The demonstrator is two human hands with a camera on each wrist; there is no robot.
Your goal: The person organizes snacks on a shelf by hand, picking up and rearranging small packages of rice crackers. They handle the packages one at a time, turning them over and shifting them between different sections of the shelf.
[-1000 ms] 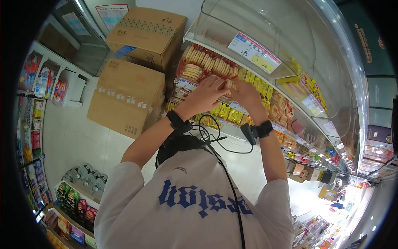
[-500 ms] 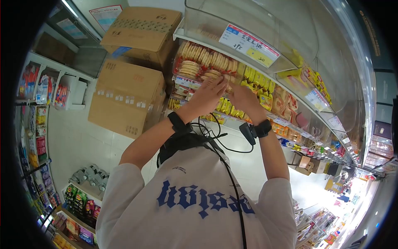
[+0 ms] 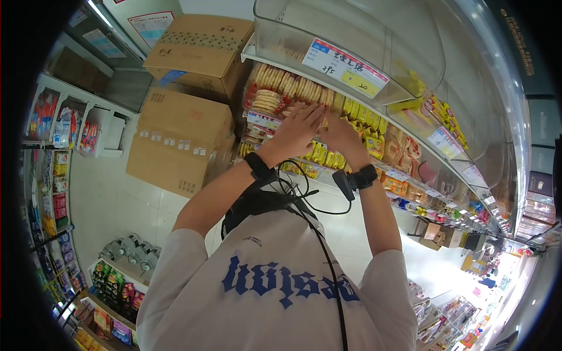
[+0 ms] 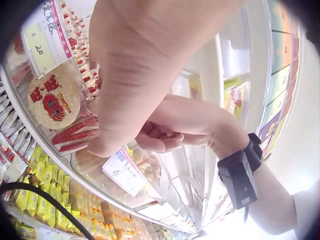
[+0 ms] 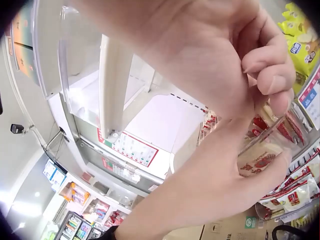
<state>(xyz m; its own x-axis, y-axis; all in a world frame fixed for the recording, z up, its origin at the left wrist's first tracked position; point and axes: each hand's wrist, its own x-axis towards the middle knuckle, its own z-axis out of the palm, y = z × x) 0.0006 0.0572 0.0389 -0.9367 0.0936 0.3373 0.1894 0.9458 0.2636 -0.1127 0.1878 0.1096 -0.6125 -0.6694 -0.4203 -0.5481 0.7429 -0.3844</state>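
My left hand (image 3: 295,131) reaches over the front of a shelf bin of wrapped round rice crackers (image 3: 266,100), its fingers extended over the packs. In the left wrist view its thumb (image 4: 115,135) lies straight beside a cracker pack with red print (image 4: 54,102). Close beside it is my right hand (image 3: 345,140), fingertips at the same bin and overlapping the left hand in this view. The right fingers (image 5: 272,77) are curled toward the packs in the right wrist view; I cannot tell whether they hold one. A price tag (image 4: 124,171) hangs below the hands.
Yellow snack packets (image 3: 363,114) fill the neighbouring bin. A clear upper bin with a large price tag (image 3: 345,67) juts out above the hands. Cardboard boxes (image 3: 178,140) are stacked at the left. A black cable (image 3: 319,210) loops in front of the body.
Both hands have drawn closer together over the cracker bin. Crackers seen between them earlier are now mostly covered by the fingers. The head view has shifted slightly.
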